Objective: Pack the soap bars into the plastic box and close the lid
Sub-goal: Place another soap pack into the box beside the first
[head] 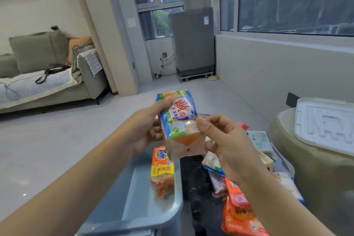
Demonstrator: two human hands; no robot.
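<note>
Orange soap packs (239,214) at 5 o'clock. We grip soap bar (180,122) with left hand (147,130), right hand (224,140) pinching wrapper. Tide bar (161,170) in plastic box (138,193).

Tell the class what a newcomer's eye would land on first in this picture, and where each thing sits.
First, the bright wrapped soap pack held up mid-frame: the left hand grips its side and the right hand pinches its wrapper. Below it, an orange Tide soap pack already stands in the grey plastic box. At the right, the white lid rests apart on a rounded seat.
</note>
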